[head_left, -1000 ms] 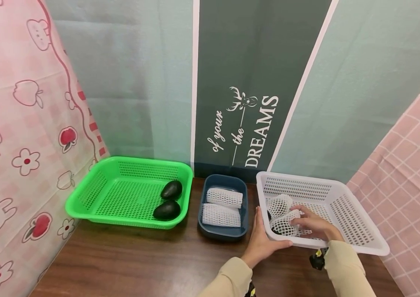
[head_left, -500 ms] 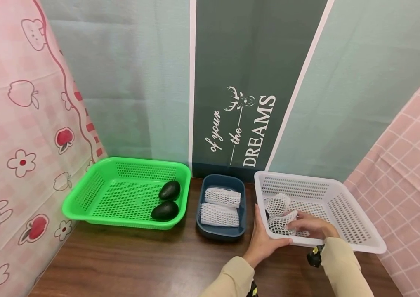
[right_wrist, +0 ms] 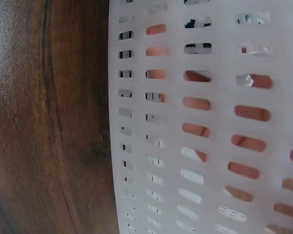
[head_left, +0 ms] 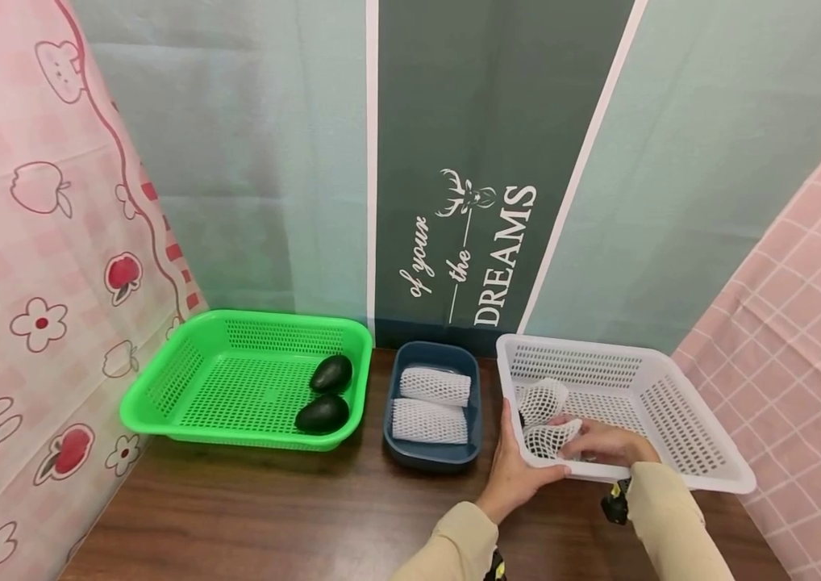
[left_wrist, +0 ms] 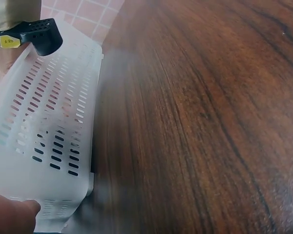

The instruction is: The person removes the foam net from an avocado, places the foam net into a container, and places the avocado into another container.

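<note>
In the head view, a white plastic basket (head_left: 693,415) holds two dark rounded fruits in white foam net sleeves at its left end. My right hand (head_left: 610,444) reaches inside and pinches the loose end of the nearer foam net sleeve (head_left: 544,441). Behind it lies the other foam net sleeve (head_left: 544,399) with its fruit. My left hand (head_left: 512,474) lies against the basket's near left corner, fingers along the outer wall and thumb along the front rim. Slotted basket walls fill the right wrist view, partly hiding my right hand's fingers (right_wrist: 249,141).
To the left stands a green basket (head_left: 185,428) with two avocados (head_left: 322,413) at its right end. Between the baskets, a dark blue bin (head_left: 432,460) contains two white foam net sleeves (head_left: 430,421). Cloth backdrops (head_left: 294,161) rise behind and beside the brown wood table (head_left: 294,508).
The loose end of the nearer sleeve has shifted and folded leftward and lower under my right hand's fingers. My left hand stays at the basket corner. The head view has drifted slightly.
</note>
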Demonstrator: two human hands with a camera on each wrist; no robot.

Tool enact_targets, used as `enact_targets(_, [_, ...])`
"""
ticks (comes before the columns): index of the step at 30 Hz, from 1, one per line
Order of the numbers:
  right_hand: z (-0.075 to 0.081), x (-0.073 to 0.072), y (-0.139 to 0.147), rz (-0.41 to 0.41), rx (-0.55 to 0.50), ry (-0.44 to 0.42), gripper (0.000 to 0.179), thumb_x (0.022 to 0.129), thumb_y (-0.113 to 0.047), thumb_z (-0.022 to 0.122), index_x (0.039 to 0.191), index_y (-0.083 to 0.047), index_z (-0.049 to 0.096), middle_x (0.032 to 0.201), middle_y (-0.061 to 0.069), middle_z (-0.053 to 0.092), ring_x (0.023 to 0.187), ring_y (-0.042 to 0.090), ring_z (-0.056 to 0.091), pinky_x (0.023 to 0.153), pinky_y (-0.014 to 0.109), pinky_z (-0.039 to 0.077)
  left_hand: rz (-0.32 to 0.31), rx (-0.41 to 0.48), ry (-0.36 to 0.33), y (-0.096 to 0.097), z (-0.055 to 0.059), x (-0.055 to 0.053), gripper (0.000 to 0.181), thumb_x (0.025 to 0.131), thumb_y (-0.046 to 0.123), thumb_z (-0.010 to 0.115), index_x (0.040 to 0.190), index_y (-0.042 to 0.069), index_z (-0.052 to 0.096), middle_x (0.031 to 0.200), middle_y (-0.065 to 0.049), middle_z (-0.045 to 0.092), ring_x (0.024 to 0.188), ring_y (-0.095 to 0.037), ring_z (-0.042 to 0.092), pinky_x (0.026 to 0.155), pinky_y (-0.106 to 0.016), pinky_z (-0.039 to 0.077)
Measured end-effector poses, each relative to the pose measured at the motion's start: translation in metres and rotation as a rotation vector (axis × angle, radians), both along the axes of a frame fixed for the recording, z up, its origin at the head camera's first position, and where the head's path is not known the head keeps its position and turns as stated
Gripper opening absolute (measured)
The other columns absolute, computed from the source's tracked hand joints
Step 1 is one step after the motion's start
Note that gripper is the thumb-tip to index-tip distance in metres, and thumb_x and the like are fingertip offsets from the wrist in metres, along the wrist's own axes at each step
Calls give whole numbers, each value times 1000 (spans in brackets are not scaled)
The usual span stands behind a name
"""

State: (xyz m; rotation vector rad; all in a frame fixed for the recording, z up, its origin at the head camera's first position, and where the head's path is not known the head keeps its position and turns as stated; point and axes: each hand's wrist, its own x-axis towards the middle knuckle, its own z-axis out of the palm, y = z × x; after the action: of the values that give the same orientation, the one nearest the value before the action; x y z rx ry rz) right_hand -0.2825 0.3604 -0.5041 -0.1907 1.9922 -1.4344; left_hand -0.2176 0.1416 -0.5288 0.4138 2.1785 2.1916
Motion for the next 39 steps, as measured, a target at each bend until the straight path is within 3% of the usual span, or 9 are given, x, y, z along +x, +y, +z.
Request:
enact_targets(8, [-2,-2,-3,-12,47,19,54,82,-6,70,130,8,50,111,11,66,95,20,60,81,32,49,20,-17,-9,-2,2,1,121,69,19,90,156,12,5,156,-6,25,134,-18,34,108,-35,31])
enact_targets(14, [-4,-3,-1,-61,-19,-5,61,82,-5,71,136,6,46,114,13,64,97,24,62,80,38,53,3,-13,-36,-2,3,0,120,70,20,89,156,14,5,156,-4,23,136,-18,32,109,-34,30])
enact_targets(23, [0,-3,-2,28,-50,27,59,84,-3,68,134,9,40,112,12,63,97,22,60,81,36,52,3,8,-20,0,0,-3,121,70,19,90,156,16,4,157,-4,23,137,-22,32,108,-34,30])
enact_targets(29, [0,-2,-3,-1,-46,34,58,83,-4,68,133,9,41,110,11,64,94,21,60,77,35,53,9,6,-31,1,-1,-3,122,69,20,90,156,17,5,156,-1,22,136,-15,30,109,-33,29])
enact_targets(39, [-3,-2,0,-76,-109,-18,50,82,-1,68,129,-1,51,114,13,60,97,25,60,79,41,54,25,-27,-37,3,-1,-2,123,68,23,91,156,17,6,156,-3,24,135,-15,31,108,-33,30])
